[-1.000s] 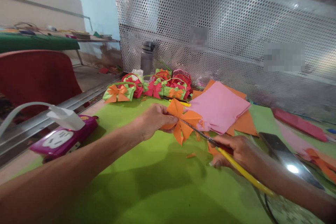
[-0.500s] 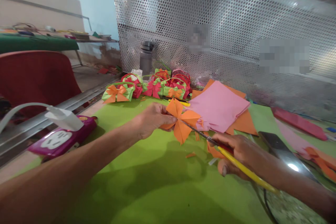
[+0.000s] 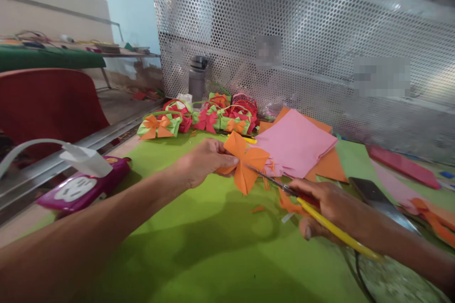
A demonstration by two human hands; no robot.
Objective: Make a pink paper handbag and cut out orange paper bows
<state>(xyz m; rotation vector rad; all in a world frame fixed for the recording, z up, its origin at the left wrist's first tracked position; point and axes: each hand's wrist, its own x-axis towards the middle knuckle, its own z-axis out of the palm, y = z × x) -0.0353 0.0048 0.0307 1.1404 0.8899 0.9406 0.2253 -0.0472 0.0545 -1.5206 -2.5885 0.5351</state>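
Note:
Pinched by one petal between thumb and fingers, an orange folded-paper flower (image 3: 245, 181) is in my left hand (image 3: 208, 160). It has four petals that meet at a creased centre and hangs above the green work surface. My right hand (image 3: 325, 203) is closed round a yellow-handled tool (image 3: 341, 234) with a long thin metal tip and some red near the grip; its exact kind is not clear. The tip points at the flower's centre, over the right petal; whether it touches there I cannot tell. Orange paper scraps (image 3: 293, 204) lie below the tool.
Pink paper sheets (image 3: 296, 139) lie over orange ones at the back right. Small paper baskets with bows (image 3: 207, 118) and a grey bottle (image 3: 197, 78) stand before a perforated metal panel (image 3: 227, 19). A phone (image 3: 371, 191) lies right, a purple power strip (image 3: 71, 194) left.
My right hand has shifted slightly right with the tool, and the tip has drawn back a little. My left hand keeps hold of the flower almost unmoved.

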